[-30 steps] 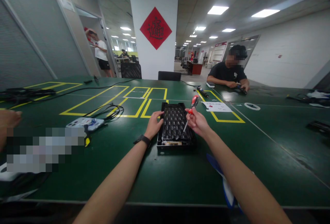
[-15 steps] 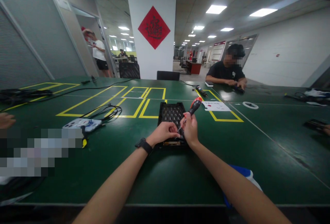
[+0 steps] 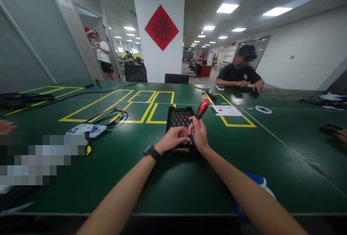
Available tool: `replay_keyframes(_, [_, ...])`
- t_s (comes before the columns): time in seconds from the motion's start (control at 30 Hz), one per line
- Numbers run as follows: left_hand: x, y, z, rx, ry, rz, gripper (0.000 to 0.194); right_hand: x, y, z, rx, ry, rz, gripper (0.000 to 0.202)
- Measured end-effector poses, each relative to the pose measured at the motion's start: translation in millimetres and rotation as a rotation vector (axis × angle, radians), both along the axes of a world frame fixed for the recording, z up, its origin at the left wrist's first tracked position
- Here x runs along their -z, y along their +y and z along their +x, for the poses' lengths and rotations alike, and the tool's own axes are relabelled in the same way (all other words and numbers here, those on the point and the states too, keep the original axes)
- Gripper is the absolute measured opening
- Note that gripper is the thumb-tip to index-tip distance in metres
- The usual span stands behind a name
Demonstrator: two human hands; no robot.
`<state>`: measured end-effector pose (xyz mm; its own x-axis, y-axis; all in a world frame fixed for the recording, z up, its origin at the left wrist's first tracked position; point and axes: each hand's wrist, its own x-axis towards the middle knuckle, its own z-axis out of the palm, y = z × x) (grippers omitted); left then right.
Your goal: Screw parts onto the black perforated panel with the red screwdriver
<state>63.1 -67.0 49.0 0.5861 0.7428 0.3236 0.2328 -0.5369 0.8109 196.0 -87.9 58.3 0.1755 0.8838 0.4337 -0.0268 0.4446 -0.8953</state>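
A screwdriver [image 3: 202,108] with a red and black handle is gripped near the base of its handle by my right hand [image 3: 200,134], its handle tilted up and to the right. Below it lies a black open-framed case [image 3: 181,114] with rows of small slots inside. My left hand [image 3: 174,138] is closed over the near part of the case, thumb and fingers pinched close to the screwdriver's lower end. Whatever those fingers hold is too small or hidden to make out. Both hands cover the screwdriver's tip and part of the case.
Yellow tape [image 3: 151,112] outlines rectangles on the green table [image 3: 162,188]. Cables and a white phone-like object [image 3: 86,130] are at left. A paper sheet [image 3: 227,111] and tape roll [image 3: 263,109] lie at right. Across the table sits a person [image 3: 238,72]; other people's hands show at both edges.
The screwdriver has turned more upright, its handle shifting slightly left and up, with more red showing. Right-hand fingers have moved closer to the left fingertips. The case has stayed in place.
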Motion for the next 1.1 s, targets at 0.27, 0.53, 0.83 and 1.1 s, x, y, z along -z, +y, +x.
replay_keyframes(0.27, [2.2, 7, -6, 0.117, -0.032, -0.118, 0.022, 0.3, -1, 0, -0.12, 0.035, -0.004, 0.035])
replay_keyframes(0.53, [3.5, 8, -3, 0.118, -0.049, -0.152, 0.028, -1.2, -1, -1, -0.176, 0.073, 0.025, 0.032])
replay_keyframes(0.83, [5.2, 8, -6, 0.041, 0.036, -0.065, 0.029, -2.0, -1, 0, -0.187, 0.074, 0.031, 0.033])
replay_keyframes(1.1, [-1.9, 3, -6, 0.053, 0.085, 0.094, 0.024, 1.0, 1, 1, -0.216, 0.078, 0.025, 0.035])
